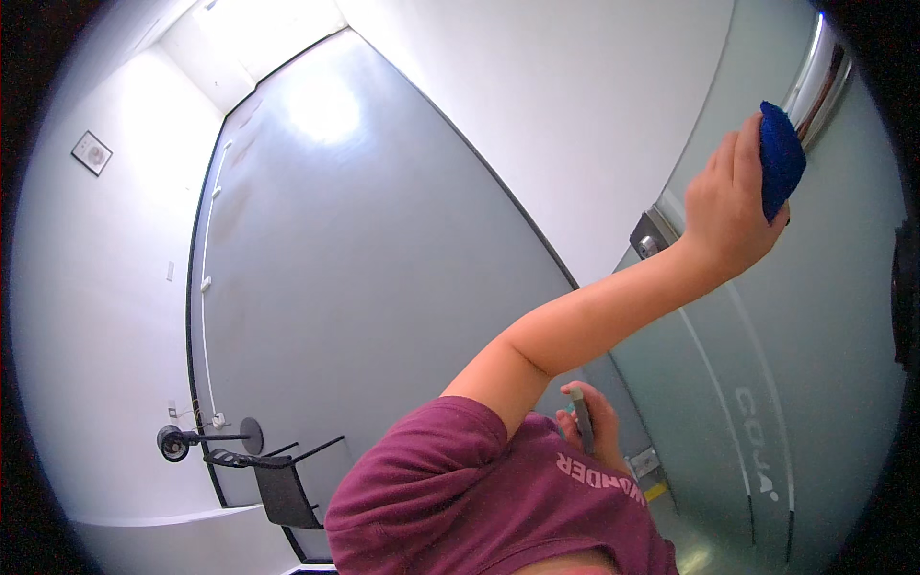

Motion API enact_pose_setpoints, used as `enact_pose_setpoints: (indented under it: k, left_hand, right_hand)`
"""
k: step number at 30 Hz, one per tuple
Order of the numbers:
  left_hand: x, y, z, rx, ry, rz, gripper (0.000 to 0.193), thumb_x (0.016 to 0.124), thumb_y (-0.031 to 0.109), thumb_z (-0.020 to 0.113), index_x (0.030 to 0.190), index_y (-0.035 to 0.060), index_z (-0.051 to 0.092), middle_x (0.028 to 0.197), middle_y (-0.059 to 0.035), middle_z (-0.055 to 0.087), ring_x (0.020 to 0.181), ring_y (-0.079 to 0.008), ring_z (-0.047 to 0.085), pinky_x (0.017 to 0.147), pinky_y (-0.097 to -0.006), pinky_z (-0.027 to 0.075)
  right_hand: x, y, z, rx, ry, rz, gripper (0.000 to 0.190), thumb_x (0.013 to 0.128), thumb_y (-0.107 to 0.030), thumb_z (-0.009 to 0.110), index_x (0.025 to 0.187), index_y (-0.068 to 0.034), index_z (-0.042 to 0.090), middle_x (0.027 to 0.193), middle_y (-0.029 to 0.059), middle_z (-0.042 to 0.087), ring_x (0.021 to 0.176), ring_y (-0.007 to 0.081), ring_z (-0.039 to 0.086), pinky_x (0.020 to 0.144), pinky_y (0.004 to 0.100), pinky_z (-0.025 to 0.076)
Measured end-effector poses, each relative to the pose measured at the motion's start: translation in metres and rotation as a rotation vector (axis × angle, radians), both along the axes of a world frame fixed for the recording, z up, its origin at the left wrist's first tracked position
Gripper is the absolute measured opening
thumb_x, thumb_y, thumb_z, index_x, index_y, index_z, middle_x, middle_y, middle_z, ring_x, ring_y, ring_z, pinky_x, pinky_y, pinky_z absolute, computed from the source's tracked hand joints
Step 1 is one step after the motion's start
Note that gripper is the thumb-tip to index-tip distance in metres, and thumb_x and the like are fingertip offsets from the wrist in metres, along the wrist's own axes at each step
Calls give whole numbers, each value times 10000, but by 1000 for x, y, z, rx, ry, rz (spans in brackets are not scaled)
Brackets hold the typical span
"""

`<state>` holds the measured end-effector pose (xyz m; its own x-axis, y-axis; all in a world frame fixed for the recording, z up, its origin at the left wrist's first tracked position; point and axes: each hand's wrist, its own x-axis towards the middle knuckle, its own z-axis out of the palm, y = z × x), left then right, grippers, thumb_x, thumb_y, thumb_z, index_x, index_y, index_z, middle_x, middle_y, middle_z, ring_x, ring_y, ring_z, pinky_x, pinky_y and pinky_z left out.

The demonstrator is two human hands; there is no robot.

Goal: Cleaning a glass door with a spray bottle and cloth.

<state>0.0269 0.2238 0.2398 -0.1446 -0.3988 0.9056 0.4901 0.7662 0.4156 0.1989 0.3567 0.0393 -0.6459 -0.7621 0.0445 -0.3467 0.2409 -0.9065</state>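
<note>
My left hand (pixel 737 190) reaches out to the right on an outstretched arm, its fingers and thumb closed around a blue cloth or sponge (pixel 781 162). The blue piece lies against or just in front of a shiny metal door handle (pixel 819 86) on a frosted glass door (pixel 812 302); actual contact cannot be told. Close to my chest, my right hand (pixel 600 424) grips a grey handle-like object (pixel 583 420) with a bit of teal beside it; the rest of that object is hidden. A metal lock (pixel 648 246) sits at the door's edge, near my left wrist.
White walls with dark skirting border the grey floor (pixel 374 237). A black chair (pixel 287 492) and a black pedestal fan (pixel 174 443) stand at the lower left. Along one wall runs a white cable (pixel 206 345) with sockets. Large writing marks the glass.
</note>
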Motion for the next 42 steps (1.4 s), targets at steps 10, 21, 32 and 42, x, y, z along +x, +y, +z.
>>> enact_pose_setpoints:
  k: [10,21,32,42]
  left_hand:
    - [4,1,-58,126,-243,-94,736,693,198,738,1312,55,366,1075,-212,582,945,-401,593,799,-460,488]
    - [15,-13,-230,284,-812,-131,725,721,386,759,1277,74,415,953,-208,637,873,-389,634,757,-454,504]
    - [17,-18,-212,282,-830,-213,660,719,396,761,1176,29,458,928,-193,625,860,-381,619,750,-448,482]
    - [-10,-31,32,56,-191,-149,566,887,410,622,1171,-64,498,1004,-190,577,865,-262,598,706,-371,503]
  right_hand:
    - [0,2,0,14,13,2,347,832,-284,667,1112,-103,573,936,149,643,820,346,644,704,396,504]
    - [5,10,-23,-116,61,1,372,818,-208,667,1155,-98,554,1082,152,630,945,369,627,788,424,500]
    - [12,23,-20,-184,95,-206,382,788,-156,681,1138,-110,534,980,140,626,877,365,621,736,424,499]
    - [6,16,-16,-38,-8,-177,350,774,-134,680,1091,-134,532,914,107,630,803,344,635,684,422,493]
